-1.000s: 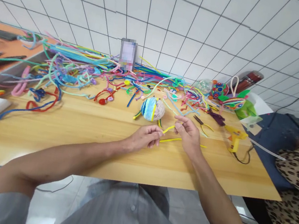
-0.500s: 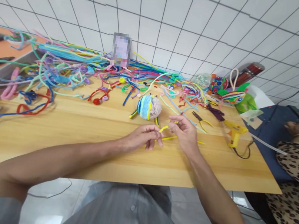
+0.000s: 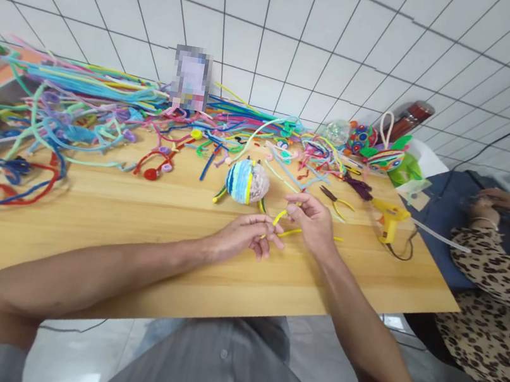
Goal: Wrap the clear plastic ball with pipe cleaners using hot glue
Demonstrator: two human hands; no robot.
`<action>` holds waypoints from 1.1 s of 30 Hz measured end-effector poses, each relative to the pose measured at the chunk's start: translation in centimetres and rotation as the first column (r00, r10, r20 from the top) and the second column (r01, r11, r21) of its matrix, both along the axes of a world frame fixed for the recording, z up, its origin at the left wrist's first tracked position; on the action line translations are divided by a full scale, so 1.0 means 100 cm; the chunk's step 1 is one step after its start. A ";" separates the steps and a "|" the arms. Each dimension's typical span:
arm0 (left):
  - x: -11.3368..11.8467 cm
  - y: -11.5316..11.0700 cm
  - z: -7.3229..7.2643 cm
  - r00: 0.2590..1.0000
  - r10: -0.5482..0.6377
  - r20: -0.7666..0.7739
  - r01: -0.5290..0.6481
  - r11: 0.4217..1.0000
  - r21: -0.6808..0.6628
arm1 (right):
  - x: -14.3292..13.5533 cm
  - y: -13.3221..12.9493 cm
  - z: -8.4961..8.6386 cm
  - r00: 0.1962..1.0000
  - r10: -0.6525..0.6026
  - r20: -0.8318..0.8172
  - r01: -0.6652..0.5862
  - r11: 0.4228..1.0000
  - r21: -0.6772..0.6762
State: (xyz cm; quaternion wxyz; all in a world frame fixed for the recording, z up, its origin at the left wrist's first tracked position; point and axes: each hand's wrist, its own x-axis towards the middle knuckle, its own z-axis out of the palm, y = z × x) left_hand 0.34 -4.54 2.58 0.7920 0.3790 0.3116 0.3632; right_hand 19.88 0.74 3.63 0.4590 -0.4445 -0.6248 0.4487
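Note:
A short bent yellow pipe cleaner (image 3: 279,216) runs between my two hands above the wooden table. My left hand (image 3: 248,233) pinches its lower end between thumb and fingers, the other fingers loosely spread. The upper end is in the pinch of my right hand (image 3: 311,220). Beneath my hands another yellow pipe cleaner (image 3: 291,232) lies on the wood, partly hidden by my fingers. Just beyond my hands stands a round ball (image 3: 247,181), wrapped in blue, white and yellow on its left side, pale on its right, with dark and yellow legs.
Tangled colourful pipe cleaners (image 3: 77,129) cover the table's back and left. To the right lie yellow-handled pliers (image 3: 337,202) and a yellow glue gun (image 3: 389,222) with a cord. Decorated balls (image 3: 362,139) stand at the back right. A person's patterned sleeve (image 3: 485,256) is at far right.
The view has shifted, so the table items sit further left. The yellow piece between my hands is bent more steeply. Both hands keep their pinch.

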 end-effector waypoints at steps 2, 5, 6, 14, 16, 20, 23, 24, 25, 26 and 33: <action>-0.001 -0.001 -0.002 1.000 -0.006 0.010 0.006 1.000 -0.004 | 0.002 0.002 -0.002 1.000 -0.011 -0.028 0.011 1.000 -0.001; -0.002 -0.002 -0.007 0.999 -0.028 0.020 0.029 1.000 -0.010 | 0.005 0.006 -0.004 0.997 -0.047 -0.063 0.048 0.999 0.008; -0.003 -0.003 -0.009 0.999 -0.028 0.020 0.028 1.000 -0.009 | 0.006 0.006 -0.004 0.996 -0.054 -0.069 0.055 0.998 0.010; -0.005 -0.009 -0.015 0.999 -0.001 -0.033 0.005 0.991 0.136 | 0.007 0.008 -0.010 0.995 -0.059 -0.076 0.061 0.998 0.020; -0.006 -0.010 -0.013 0.999 -0.008 -0.036 0.013 0.989 0.145 | 0.007 0.008 -0.012 0.995 -0.059 -0.080 0.061 0.998 0.023; -0.006 -0.010 -0.013 0.998 0.045 -0.045 -0.039 0.993 0.115 | 0.008 0.008 -0.013 0.993 -0.065 -0.100 0.069 0.997 0.030; -0.005 -0.009 -0.013 0.997 0.073 -0.034 -0.069 0.991 0.115 | 0.010 0.008 -0.011 0.989 -0.080 -0.125 0.085 0.996 0.040; -0.004 -0.009 -0.013 0.997 0.077 -0.026 -0.073 0.991 0.112 | 0.011 0.009 -0.010 0.987 -0.086 -0.133 0.093 0.995 0.044; -0.004 -0.009 -0.012 0.997 0.079 -0.019 -0.077 0.991 0.106 | 0.012 0.009 -0.010 0.986 -0.093 -0.139 0.100 0.994 0.047; -0.004 -0.009 -0.012 0.997 0.079 -0.015 -0.077 0.992 0.097 | 0.013 0.009 -0.010 0.985 -0.098 -0.144 0.106 0.993 0.050; -0.006 -0.008 -0.011 0.998 0.061 -0.026 -0.059 0.996 0.062 | 0.014 0.009 -0.012 0.984 -0.092 -0.149 0.100 0.994 0.049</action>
